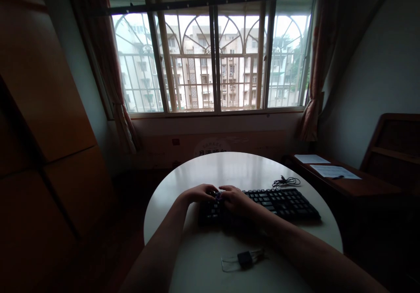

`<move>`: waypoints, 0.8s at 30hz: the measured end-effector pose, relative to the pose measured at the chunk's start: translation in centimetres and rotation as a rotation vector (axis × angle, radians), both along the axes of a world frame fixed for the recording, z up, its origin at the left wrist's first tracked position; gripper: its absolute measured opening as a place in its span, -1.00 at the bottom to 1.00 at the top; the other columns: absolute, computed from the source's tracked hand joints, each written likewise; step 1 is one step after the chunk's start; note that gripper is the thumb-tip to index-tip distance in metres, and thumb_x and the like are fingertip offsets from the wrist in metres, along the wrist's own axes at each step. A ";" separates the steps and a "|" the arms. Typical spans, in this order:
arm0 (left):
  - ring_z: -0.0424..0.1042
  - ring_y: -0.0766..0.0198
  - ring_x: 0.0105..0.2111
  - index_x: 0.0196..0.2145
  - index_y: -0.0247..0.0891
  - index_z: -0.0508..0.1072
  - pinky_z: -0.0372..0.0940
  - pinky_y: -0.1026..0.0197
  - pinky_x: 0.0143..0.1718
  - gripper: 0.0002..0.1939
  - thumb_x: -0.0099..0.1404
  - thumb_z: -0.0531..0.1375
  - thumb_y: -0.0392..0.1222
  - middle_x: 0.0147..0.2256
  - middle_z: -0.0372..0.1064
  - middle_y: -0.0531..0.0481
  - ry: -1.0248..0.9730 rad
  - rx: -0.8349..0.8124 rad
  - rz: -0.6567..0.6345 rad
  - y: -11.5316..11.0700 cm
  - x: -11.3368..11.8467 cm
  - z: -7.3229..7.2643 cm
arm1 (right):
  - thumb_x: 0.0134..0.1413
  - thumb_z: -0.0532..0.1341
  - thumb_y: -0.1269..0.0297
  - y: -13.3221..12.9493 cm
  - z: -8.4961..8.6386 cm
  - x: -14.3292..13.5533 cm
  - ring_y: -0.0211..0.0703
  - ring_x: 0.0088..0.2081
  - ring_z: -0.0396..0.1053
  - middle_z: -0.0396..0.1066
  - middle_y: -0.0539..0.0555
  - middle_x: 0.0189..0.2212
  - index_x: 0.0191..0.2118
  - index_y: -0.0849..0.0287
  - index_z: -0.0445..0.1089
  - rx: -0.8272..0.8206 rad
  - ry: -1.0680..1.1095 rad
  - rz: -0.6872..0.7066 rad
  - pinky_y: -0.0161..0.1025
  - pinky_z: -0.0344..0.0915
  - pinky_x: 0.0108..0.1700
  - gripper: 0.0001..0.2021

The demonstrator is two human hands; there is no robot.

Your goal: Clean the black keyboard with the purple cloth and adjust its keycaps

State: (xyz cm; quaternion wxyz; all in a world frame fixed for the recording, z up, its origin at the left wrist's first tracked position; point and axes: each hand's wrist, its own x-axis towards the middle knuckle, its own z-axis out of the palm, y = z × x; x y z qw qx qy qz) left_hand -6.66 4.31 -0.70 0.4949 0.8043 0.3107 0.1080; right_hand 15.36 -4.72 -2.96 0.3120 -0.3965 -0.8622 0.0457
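Observation:
A black keyboard point(285, 203) lies on the round white table point(197, 170). Over its left end my left hand point(201, 192) is bent, with the fingertips together at a small purplish thing point(218, 195). My right hand point(234, 199) meets it there from the right, fingers curled, its palm and wrist covering part of the keys. The small thing lies between both hands' fingertips and is too dark to make out. Nearer to me, a black tool with a bent wire loop point(244, 259) rests on the table between my forearms.
A coiled black cable point(286, 181) lies behind the keyboard. At the right stands a brown wooden desk point(370, 189) with paper sheets point(334, 171) and a dark pen. Wooden cabinets point(46, 109) fill the left side; a barred window is ahead.

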 end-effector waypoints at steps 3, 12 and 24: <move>0.44 0.08 -0.11 -0.03 -0.28 0.46 0.31 0.11 -0.07 -0.46 0.03 0.40 -0.07 -0.14 0.48 -0.10 -0.001 0.016 -0.003 0.0 0.0 0.0 | -0.01 0.15 0.47 -0.2 0.4 -0.1 0.07 0.13 0.30 0.38 0.16 0.10 -0.13 0.14 0.52 0.035 -0.040 0.002 -0.01 0.23 0.15 -0.68; 0.44 0.09 -0.14 -0.06 -0.29 0.47 0.30 0.12 -0.11 -0.47 0.05 0.38 -0.01 -0.16 0.47 -0.11 0.019 0.067 0.000 0.1 0.2 -0.3 | -0.06 0.17 0.45 -0.7 1.0 -0.2 0.12 0.17 0.25 0.38 0.14 0.11 -0.11 0.08 0.53 0.096 -0.124 -0.062 0.08 0.14 0.17 -0.64; 0.43 0.09 -0.14 -0.05 -0.28 0.47 0.30 0.15 -0.14 -0.46 0.06 0.35 0.04 -0.12 0.46 -0.12 0.073 0.157 0.012 0.4 0.4 -0.7 | -0.06 0.17 0.45 -0.4 1.0 0.7 0.10 0.13 0.29 0.45 0.12 0.03 -0.21 0.08 0.58 0.080 -0.096 -0.079 0.05 0.17 0.17 -0.70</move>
